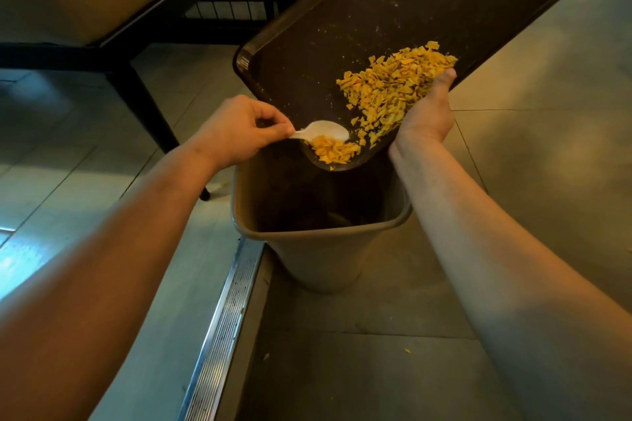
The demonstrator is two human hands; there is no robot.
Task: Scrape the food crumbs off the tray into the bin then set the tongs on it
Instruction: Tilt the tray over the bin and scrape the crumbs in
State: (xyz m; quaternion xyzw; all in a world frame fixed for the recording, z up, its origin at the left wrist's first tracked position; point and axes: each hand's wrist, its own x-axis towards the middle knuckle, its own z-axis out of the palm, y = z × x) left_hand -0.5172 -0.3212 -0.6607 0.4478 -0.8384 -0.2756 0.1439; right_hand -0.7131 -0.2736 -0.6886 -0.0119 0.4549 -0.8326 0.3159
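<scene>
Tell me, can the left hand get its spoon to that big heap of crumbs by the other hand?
Probably yes. The left hand pinches the white spoon already on the tray, and only bare tray lies between it and the heap beside the right hand.

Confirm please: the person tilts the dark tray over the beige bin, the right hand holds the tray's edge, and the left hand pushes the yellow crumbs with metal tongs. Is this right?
One detail is wrong. The left hand pinches a white plastic spoon, not metal tongs; the head view shows it. The rest holds: the dark tray tilts over the beige bin, the right hand holds its edge, and the spoon pushes the yellow crumbs.
</scene>
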